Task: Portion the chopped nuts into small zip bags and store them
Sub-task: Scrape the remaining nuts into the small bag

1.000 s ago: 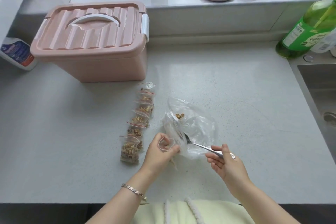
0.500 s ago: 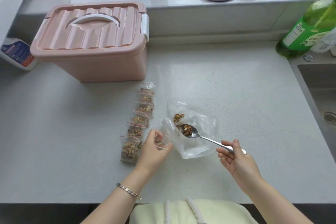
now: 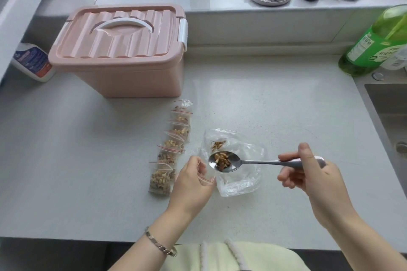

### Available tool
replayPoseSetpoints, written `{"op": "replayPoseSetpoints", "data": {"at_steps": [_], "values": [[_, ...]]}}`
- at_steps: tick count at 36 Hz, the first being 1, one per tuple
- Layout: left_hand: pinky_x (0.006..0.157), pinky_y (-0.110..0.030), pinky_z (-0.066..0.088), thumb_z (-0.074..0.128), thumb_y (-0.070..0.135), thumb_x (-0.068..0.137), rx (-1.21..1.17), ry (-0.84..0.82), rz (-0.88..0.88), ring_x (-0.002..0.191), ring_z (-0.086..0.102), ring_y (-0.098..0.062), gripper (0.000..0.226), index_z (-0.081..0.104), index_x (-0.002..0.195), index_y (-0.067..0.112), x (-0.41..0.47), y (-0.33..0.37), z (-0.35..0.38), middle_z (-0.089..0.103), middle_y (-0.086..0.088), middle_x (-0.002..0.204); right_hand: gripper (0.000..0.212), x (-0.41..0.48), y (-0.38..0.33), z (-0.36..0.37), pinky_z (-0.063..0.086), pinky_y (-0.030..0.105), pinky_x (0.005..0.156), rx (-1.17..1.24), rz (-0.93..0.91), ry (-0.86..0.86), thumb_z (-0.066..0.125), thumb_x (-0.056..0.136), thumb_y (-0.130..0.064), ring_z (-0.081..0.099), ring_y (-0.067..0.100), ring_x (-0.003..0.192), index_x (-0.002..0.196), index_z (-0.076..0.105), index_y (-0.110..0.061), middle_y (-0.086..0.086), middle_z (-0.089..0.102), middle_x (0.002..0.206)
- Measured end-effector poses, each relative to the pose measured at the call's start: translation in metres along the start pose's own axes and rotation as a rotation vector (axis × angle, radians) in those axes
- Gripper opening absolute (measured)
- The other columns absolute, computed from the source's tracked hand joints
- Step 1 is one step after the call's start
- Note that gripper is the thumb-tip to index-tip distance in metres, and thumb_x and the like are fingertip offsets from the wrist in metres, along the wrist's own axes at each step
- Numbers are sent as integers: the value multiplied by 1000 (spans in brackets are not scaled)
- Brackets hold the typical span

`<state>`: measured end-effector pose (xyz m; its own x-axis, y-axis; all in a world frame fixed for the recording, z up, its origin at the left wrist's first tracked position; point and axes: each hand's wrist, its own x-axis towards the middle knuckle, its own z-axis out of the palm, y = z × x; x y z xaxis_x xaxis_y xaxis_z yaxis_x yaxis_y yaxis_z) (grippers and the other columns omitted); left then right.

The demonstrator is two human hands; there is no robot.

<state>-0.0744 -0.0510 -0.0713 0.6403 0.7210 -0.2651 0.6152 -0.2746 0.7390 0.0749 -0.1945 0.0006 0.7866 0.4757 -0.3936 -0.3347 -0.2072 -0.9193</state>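
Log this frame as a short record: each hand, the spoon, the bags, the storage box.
left hand: grips a small zip bag beside the spoon's bowl
right hand: holds the spoon by its handle
spoon load: chopped nuts, held level above the large clear bag
filled bags: a row on the counter, left of the large bag
pink box: lid on, behind the row

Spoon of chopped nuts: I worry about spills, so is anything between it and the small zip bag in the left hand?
Nothing visible does. The spoon, held by the right hand, hovers right beside the small zip bag the left hand pinches; the large clear bag lies underneath, not between.
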Motion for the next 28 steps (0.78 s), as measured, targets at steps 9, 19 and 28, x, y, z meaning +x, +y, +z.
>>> {"op": "replayPoseSetpoints", "data": {"at_steps": [9, 19, 28], "values": [[73, -30, 38, 64, 24, 80, 3, 19, 69, 81, 51, -18, 23, 41, 81, 23, 1, 9, 1, 53, 7, 80, 43, -26, -10, 27, 42, 13, 52, -312, -345, -183, 42, 89, -54, 57, 7, 48, 77, 69, -22, 1, 67, 59], [74, -28, 45, 66, 24, 80, -28, 34, 32, 86, 54, -15, 21, 48, 90, 21, 3, 2, -2, 55, 7, 89, 40, -20, -1, 15, 44, 10, 52, -468, -639, -157, 34, 91, -58, 58, 1, 55, 89, 64, -31, -12, 63, 65], [101, -28, 33, 63, 26, 81, 10, 0, 89, 120, 37, -11, 23, 50, 99, 20, 17, 11, 1, 51, 10, 103, 37, 21, 30, 9, 44, 15, 50, -228, -229, 97, 40, 86, -43, 54, 8, 48, 76, 64, -17, 5, 66, 61]]}}
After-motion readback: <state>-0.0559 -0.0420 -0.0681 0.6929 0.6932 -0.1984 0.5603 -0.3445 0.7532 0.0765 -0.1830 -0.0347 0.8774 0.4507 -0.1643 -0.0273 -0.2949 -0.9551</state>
